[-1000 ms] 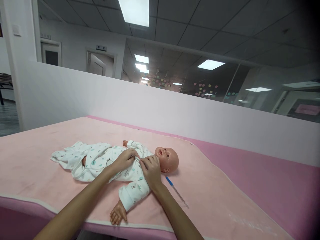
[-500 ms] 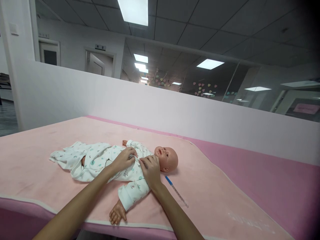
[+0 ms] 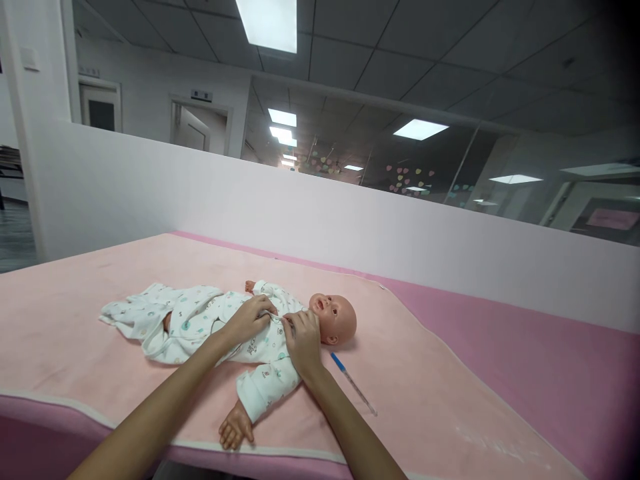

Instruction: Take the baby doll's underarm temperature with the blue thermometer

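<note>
A baby doll lies on its back, its head to the right. It wears a white romper with small green and grey prints. Over the chest, my left hand pinches the romper's front edge. My right hand is closed on the same cloth near the neckline, close beside the left one. The fingertips hide the exact spot they grip. One doll arm stretches toward me, its hand near the front edge of the mat; the other points away.
A peach-coloured mat with a white border covers a pink padded table. A blue-capped pen lies right of the doll, below its head. Behind the table runs a low white wall with glass above it.
My right fingers have shifted very slightly to the right along the cloth. The doll and the pen lie as before.
</note>
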Tool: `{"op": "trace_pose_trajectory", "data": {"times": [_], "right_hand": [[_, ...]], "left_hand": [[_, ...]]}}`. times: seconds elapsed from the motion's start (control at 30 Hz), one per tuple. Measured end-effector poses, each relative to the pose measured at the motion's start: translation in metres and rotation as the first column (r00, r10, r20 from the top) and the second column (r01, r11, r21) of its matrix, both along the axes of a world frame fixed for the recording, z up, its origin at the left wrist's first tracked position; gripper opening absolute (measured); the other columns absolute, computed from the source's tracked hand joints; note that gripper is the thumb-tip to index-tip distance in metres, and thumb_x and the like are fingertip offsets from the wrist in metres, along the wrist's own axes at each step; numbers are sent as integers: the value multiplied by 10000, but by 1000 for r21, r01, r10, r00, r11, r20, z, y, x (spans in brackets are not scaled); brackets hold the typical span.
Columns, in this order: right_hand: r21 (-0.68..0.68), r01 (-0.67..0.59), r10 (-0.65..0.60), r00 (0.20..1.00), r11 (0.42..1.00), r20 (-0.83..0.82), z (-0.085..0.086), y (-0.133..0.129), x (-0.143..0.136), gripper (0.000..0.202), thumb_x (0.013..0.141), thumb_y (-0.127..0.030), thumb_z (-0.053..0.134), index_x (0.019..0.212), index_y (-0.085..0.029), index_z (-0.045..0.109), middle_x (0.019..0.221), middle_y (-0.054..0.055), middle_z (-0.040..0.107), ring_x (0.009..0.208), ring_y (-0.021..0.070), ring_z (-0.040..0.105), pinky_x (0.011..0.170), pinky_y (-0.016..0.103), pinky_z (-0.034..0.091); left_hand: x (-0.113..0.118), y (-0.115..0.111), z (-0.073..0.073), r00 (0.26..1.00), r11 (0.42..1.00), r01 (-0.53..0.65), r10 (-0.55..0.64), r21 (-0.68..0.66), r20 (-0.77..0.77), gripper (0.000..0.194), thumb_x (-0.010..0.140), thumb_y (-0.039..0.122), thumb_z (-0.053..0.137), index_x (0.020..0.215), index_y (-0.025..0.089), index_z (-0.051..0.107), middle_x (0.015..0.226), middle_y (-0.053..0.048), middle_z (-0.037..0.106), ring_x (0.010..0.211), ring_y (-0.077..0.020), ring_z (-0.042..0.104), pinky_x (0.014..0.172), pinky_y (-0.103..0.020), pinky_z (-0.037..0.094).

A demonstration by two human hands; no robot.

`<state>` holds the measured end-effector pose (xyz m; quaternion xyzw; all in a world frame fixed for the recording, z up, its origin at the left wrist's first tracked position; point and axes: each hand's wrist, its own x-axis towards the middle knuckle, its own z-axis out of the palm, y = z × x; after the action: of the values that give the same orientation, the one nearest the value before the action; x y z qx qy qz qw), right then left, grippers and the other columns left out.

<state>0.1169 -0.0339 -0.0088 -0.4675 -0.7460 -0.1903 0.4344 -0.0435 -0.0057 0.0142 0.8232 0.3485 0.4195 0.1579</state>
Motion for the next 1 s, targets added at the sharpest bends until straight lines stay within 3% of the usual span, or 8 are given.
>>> {"op": "trace_pose_trajectory", "data": {"times": [0.27,0.47,0.73,1.0], "right_hand": [[19,20,-20,1000,1000,1,-1,0,-1,203,881,-257,429,760,-203,584,698,19,567,729,167,452,702,303,299],[7,23,-23,999,1000,-45,0,0,1,199,877,-266,435,763,-197,583,694,18,577,711,162,457,687,291,302],[-1,10,-10,998,1000,-57,1,-2,1,187,867,-245,445,753,-200,585,697,18,578,712,163,463,690,291,302],[12,1,-1,999,1000,-53,1,-2,2,172,859,-226,456,749,-198,585,712,13,586,713,162,452,699,290,301]], "left_hand": [[-2,-1,5,999,995,34,-35,-96,-9,240,667,76,405,752,178,605,837,-24,579,879,-182,515,812,-297,401],[2,-3,2,997,998,64,-65,18,43,337,676,48,382,877,204,603,956,-32,524,927,-174,497,840,-302,409],[3,-3,-1,998,994,-54,57,100,-31,347,680,60,419,864,231,659,1018,-33,506,916,-185,516,832,-324,411],[2,-4,0,998,996,-59,61,64,-33,153,749,292,534,759,230,675,974,-31,543,901,-187,536,825,-316,414]]}}
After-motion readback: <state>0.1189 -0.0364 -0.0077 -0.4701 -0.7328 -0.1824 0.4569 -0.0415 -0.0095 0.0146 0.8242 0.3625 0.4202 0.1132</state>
